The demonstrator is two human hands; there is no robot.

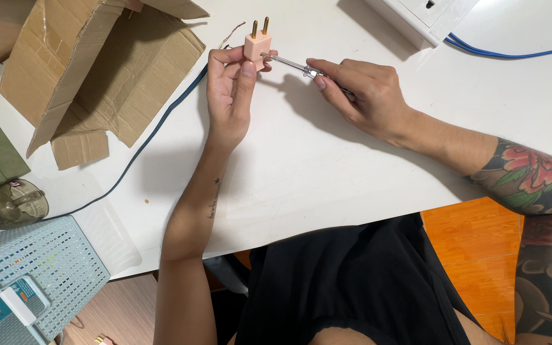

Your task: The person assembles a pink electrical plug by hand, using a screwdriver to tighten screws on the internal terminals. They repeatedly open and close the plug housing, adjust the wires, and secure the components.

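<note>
Pink plug (pixel 257 46) in left hand (pixel 230 89), screwdriver (pixel 292 65) in right hand (pixel 362 96).

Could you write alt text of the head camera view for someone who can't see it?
A person's left hand holds a small peach two-pin electrical plug while the right hand drives a slim clear-handled screwdriver into its side, over a white table beside an open cardboard box.
</note>
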